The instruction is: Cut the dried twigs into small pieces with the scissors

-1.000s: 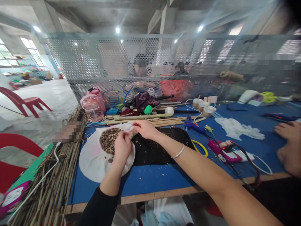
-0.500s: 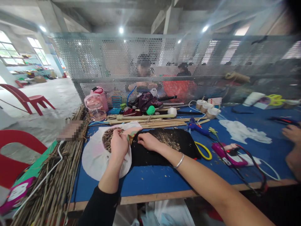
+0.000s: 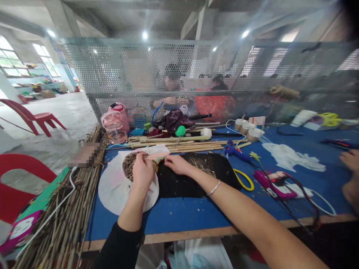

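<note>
My left hand (image 3: 143, 170) is closed, its fingers bent over the brown dried plant bits (image 3: 129, 164) heaped on a round white cloth (image 3: 112, 190). A small green and yellow patterned piece (image 3: 156, 164), perhaps cloth, shows at this hand's right side and seems gripped by it. My right hand (image 3: 177, 164) wears its fingers curled in, the tips at the right end of that piece; what they pinch is too small to make out. Beneath the right wrist lies a black rectangular pad (image 3: 174, 186) with plant scraps scattered on top.
Bamboo sticks (image 3: 179, 139), yarn balls and a pink bottle (image 3: 113, 125) line the back before a perforated metal screen (image 3: 134, 67). Right are a blue glue gun (image 3: 237, 152), yellow ring (image 3: 246, 183), magenta device (image 3: 273, 185) and another person's hand (image 3: 350, 160). Stalks (image 3: 75, 209) border the left.
My right hand has shifted very slightly. The patterned piece shows a little differently between my hands. My left hand stays over the plant bits.
</note>
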{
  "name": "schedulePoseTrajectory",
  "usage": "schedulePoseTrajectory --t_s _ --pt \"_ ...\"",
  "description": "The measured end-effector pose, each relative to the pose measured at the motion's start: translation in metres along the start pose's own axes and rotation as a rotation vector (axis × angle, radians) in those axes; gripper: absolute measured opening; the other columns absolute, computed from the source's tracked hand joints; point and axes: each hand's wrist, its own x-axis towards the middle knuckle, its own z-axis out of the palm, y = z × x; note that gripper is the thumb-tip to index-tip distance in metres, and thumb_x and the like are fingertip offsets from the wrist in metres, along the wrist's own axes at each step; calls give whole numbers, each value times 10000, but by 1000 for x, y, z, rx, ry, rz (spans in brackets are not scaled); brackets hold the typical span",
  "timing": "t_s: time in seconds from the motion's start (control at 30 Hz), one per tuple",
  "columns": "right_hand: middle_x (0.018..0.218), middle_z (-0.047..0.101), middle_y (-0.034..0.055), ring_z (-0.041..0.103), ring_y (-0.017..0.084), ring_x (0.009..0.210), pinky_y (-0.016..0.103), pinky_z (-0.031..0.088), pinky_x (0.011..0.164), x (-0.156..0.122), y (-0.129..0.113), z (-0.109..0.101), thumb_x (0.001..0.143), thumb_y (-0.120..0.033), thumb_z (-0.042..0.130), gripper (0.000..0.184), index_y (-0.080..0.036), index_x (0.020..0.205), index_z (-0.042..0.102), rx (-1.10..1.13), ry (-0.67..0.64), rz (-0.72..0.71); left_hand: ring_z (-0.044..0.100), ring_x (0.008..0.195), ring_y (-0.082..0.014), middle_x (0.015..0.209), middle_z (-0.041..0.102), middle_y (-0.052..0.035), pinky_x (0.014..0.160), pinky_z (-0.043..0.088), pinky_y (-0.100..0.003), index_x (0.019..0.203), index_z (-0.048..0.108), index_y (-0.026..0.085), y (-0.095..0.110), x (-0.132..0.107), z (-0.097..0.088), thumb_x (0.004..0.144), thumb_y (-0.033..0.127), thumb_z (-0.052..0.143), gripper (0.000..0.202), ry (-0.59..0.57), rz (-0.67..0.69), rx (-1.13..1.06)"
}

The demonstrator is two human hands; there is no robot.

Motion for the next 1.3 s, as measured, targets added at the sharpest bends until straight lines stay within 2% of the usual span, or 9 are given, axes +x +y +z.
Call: schedulePoseTrajectory --t_s 0.17,0.27,0.33,0.47,0.6,0.7,0.8,1.13,1.3 --pt "778 630 66 530 142 684 241 382 615 26 -3 -27 880 -243 337 317 -87 906 612 52 231 121 608 762 -167 831 660 -55 730 452 -279 1000 578 177 13 -18 15 814 174 402 256 -393 342 -76" --pt "774 651 34 547 122 681 214 387 628 44 -31 -32 871 -272 407 291 -105 952 631 108 191 29 615 773 -182 863 675 -65 733 457 -283 986 621 170 15 -29 24 785 187 449 265 -686 487 -13" --pt "827 669 32 559 117 712 206 392 665 47 -49 -35 853 -275 465 281 -112 1009 633 133 147 -37 614 761 -188 849 679 -68 721 459 -285 999 629 158 14 -33 26 775 217 482 275 -755 493 14" --pt "1028 648 67 557 122 844 209 383 753 12 -53 -56 878 -280 433 319 -122 1107 589 140 133 -66 606 739 -180 821 675 -60 705 449 -271 1016 626 156 10 -31 23 781 255 498 286 -739 461 12" --pt "737 635 12 519 116 634 214 362 589 -72 -21 -80 846 -309 474 224 -161 838 641 96 104 47 607 733 -182 820 678 -68 701 445 -272 1018 629 152 12 -29 18 790 275 491 293 -764 423 45" --pt "591 555 -19 475 116 534 224 332 523 -137 2 -76 833 -358 474 240 -180 730 597 34 106 249 611 778 -190 875 680 -83 732 445 -279 1037 625 151 16 -30 16 799 279 481 306 -750 419 70" --pt "703 577 7 524 143 627 245 362 584 -177 15 -58 783 -337 534 161 -188 818 586 -66 111 396 612 819 -189 935 677 -82 766 443 -281 1058 620 167 19 -33 18 813 280 465 311 -739 452 45" --pt "644 560 13 514 135 618 247 330 592 -182 30 -55 763 -112 424 149 -182 659 505 -39 77 369 613 824 -204 920 684 -75 775 450 -324 985 648 176 19 -42 23 816 292 468 273 -728 406 61" --pt "586 486 -48 460 99 536 214 344 525 -173 8 -50 749 -147 464 62 -199 773 490 360 248 355 611 826 -180 955 675 -79 762 475 -302 1053 623 154 43 -71 26 835 300 452 314 -624 259 -207"
